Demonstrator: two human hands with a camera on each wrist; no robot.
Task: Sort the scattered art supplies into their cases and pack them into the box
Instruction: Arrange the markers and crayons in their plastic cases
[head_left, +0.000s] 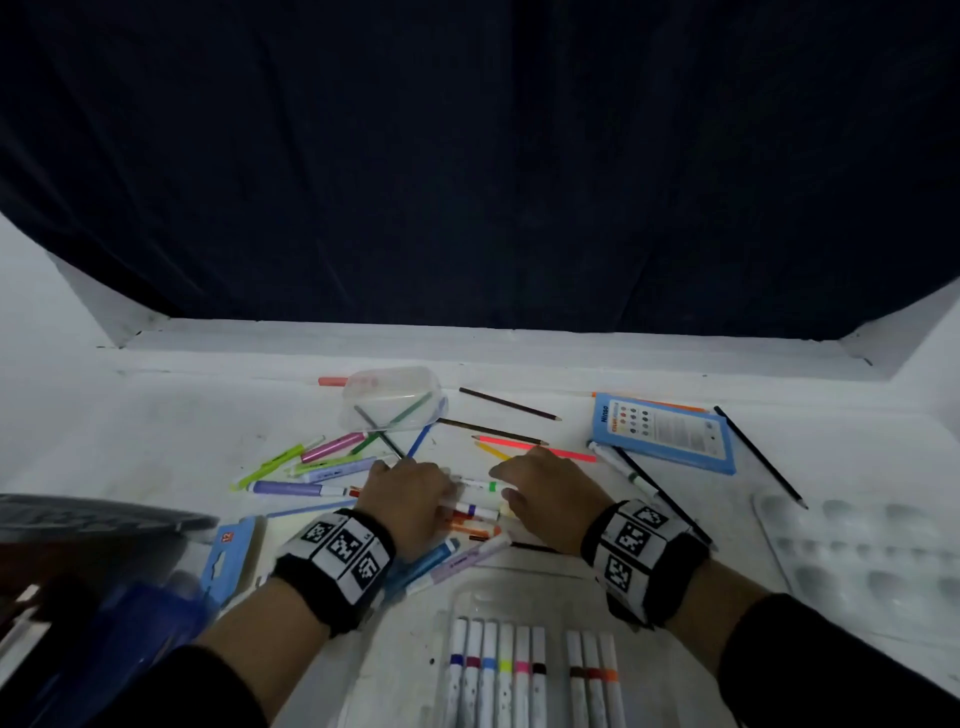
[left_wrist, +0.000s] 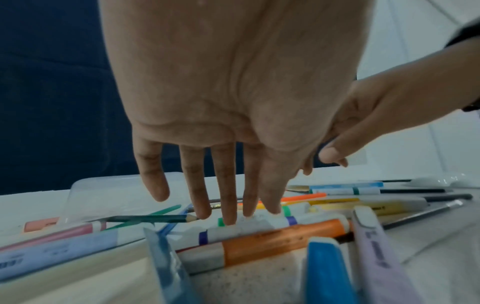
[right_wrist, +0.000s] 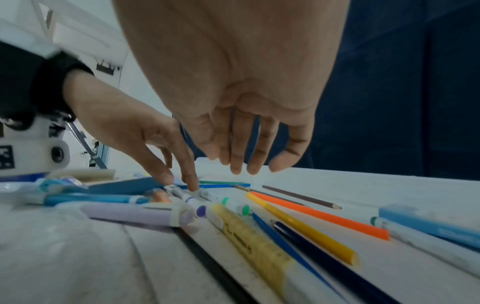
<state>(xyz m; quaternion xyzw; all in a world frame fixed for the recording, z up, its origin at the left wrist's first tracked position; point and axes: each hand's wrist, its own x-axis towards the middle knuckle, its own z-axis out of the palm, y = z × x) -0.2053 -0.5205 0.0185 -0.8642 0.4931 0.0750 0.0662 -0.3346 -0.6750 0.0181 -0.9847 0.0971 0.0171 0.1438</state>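
Markers, highlighters and pencils lie scattered on the white table. My left hand (head_left: 410, 493) (left_wrist: 228, 205) is flat over the pile, its straight fingertips touching a white marker with purple bands (left_wrist: 246, 228) (right_wrist: 189, 200). My right hand (head_left: 540, 483) (right_wrist: 241, 160) hovers just right of it with relaxed fingers, holding nothing, above a green-capped marker (head_left: 488, 486) (right_wrist: 235, 204). A clear marker tray (head_left: 519, 592) in front of me holds several white markers (head_left: 498, 670) in a row.
A clear plastic case (head_left: 389, 400) lies over some pencils at the back. A blue pencil box (head_left: 665, 434) sits at the right, with a white paint palette (head_left: 872, 561) nearer the edge. A blue package (head_left: 228, 551) and a dark box (head_left: 78, 519) are at the left.
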